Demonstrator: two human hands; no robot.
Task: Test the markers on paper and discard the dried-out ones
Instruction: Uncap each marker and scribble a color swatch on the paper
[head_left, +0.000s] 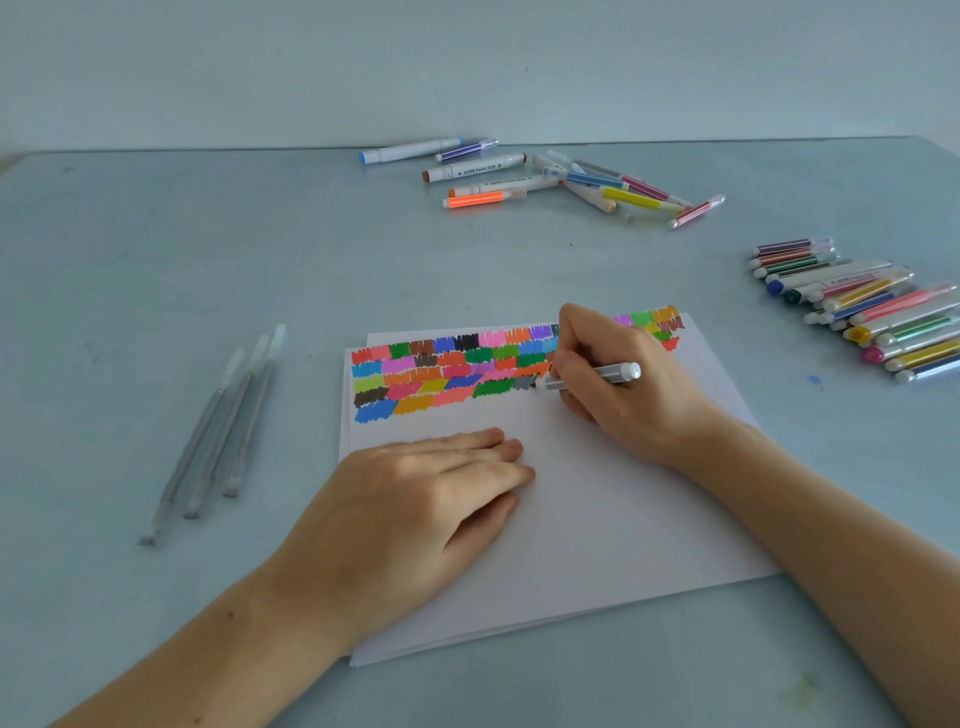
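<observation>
The left hand lies flat, fingers straight, pinning the white paper sheet to the pale blue desk. Beyond it, right hand fingers clamp a slim grey marker, tip on the swatches: testing is underway. Next, probably judge the grey stroke, then sort the marker.

Soft even daylight, faint shadows, no glare, wide-angle bending, edges slightly blurred
</observation>
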